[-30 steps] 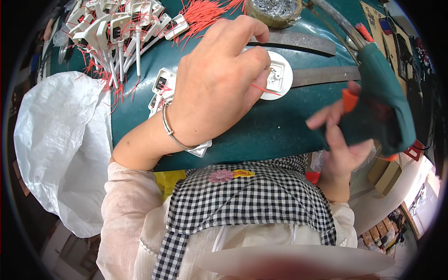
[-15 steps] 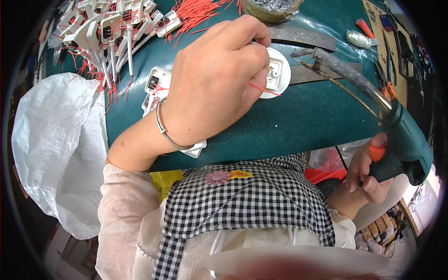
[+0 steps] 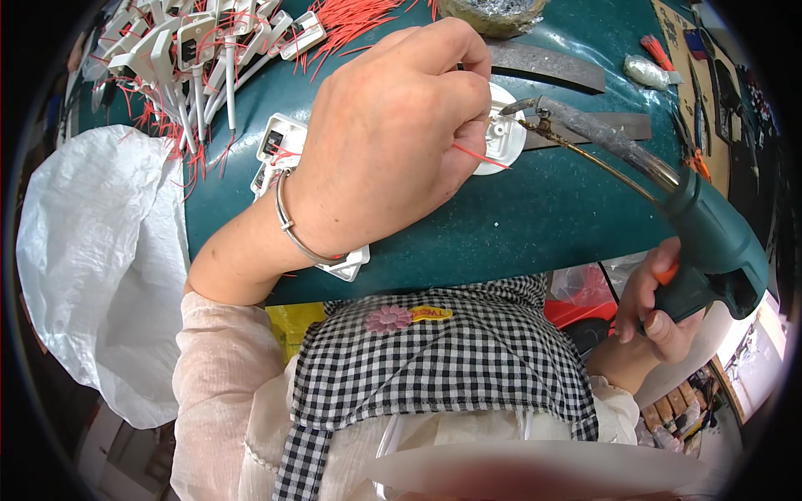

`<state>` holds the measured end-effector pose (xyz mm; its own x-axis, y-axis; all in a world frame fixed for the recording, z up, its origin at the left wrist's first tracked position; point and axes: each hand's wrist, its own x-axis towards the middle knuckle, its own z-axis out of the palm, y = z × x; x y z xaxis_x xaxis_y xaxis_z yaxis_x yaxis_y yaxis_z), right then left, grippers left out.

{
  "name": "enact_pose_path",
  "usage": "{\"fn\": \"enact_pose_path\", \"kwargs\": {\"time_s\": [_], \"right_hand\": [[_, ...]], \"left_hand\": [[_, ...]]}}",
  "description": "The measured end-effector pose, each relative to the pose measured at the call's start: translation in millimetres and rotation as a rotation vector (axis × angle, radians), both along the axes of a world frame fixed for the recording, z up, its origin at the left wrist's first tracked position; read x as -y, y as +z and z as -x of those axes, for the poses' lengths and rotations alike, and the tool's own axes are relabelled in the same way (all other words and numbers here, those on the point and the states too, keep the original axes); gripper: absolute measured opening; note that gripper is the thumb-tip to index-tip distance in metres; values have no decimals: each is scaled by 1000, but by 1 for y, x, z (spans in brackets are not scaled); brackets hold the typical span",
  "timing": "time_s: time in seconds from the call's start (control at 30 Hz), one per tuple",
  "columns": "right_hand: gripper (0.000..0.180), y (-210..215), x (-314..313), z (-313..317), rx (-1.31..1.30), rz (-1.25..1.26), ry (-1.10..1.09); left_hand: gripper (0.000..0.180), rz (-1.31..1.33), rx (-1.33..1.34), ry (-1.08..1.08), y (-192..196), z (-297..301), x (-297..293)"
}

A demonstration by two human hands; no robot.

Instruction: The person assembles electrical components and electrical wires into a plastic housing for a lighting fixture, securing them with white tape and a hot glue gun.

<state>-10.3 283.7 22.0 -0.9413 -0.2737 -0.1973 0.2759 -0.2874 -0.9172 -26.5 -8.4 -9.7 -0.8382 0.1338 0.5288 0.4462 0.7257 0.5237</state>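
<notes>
My left hand [image 3: 393, 134], a bangle on its wrist, is closed in a pinch over the table. A thin red wire [image 3: 482, 156] sticks out from under its fingers; the fingertips are hidden. Just beyond them lies a round white plastic part [image 3: 506, 144] with small raised details inside, partly covered by the hand. On the right, my right hand [image 3: 656, 309] grips a dark green soldering gun [image 3: 714, 230] with an orange trigger. Its bent grey tip and thin solder feed tube reach to the right edge of the round part. White plastic housings [image 3: 277, 144] lie beneath my left wrist.
A pile of white plugs with red wires [image 3: 200, 50] and a bundle of red wires [image 3: 355, 29] fill the far left. Metal strips [image 3: 551, 67] lie beyond the round part, near a round bowl [image 3: 493, 17]. A white bag [image 3: 92, 267] hangs at left; pliers [image 3: 697, 159] lie right.
The soldering gun has moved left, bringing its tip from right of the round white part to its edge. My left hand has shifted slightly right with the red wire.
</notes>
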Motion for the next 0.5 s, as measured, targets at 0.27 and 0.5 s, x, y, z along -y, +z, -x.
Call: {"fn": "enact_pose_path", "kwargs": {"time_s": [0.27, 0.5], "right_hand": [[54, 6, 6, 4, 20, -13, 62], [52, 16, 6, 5, 0, -181, 34]], "left_hand": [[9, -23, 5, 16, 0, -2, 1], [12, 166, 242, -72, 38, 4, 5]]}}
